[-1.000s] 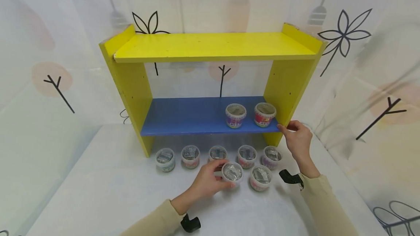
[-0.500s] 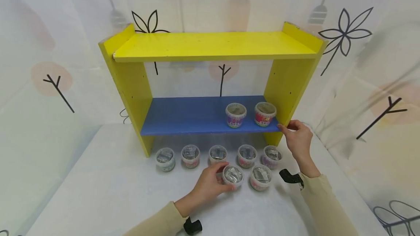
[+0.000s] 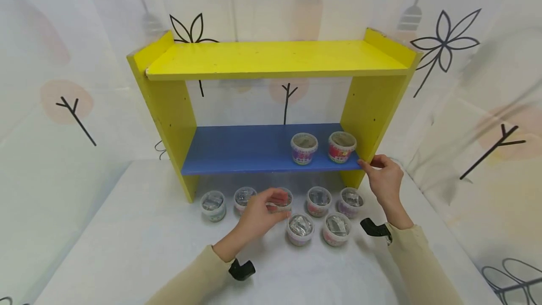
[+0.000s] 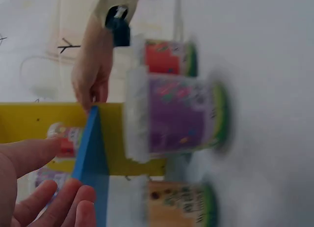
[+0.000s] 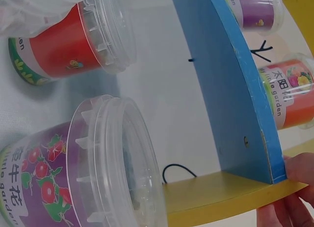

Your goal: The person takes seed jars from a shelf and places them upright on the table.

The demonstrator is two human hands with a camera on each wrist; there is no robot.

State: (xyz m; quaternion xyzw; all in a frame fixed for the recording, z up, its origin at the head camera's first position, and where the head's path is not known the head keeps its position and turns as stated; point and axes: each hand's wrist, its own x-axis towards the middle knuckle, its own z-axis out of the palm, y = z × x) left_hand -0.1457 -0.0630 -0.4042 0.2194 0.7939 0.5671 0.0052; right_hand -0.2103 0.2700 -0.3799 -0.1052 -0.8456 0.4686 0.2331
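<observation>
My left hand (image 3: 256,215) reaches over the small plastic tubs with thumb and fingers spread apart, nothing between them. It overlaps the middle tub (image 3: 284,199) of the back row. Just right of its thumb stands a purple-labelled tub (image 4: 176,114), its top (image 3: 300,226) filled with a silvery packet. Beside that one is a red-labelled tub (image 3: 336,230). My right hand (image 3: 384,182) grips the shelf's right side panel, thumb at the end of the blue board (image 3: 237,149), fingers behind the yellow panel (image 5: 230,207).
Two tubs, one purple (image 3: 304,148) and one red (image 3: 342,147), sit on the blue board's right half. Below stand several tubs in a row on the white table (image 3: 127,239), including a leftmost one (image 3: 213,206). A yellow top board (image 3: 275,60) spans the unit.
My left hand has let go of the front purple-labelled tub and moved left and slightly back, leaving it standing beside the red one. The right hand stays on the shelf.
</observation>
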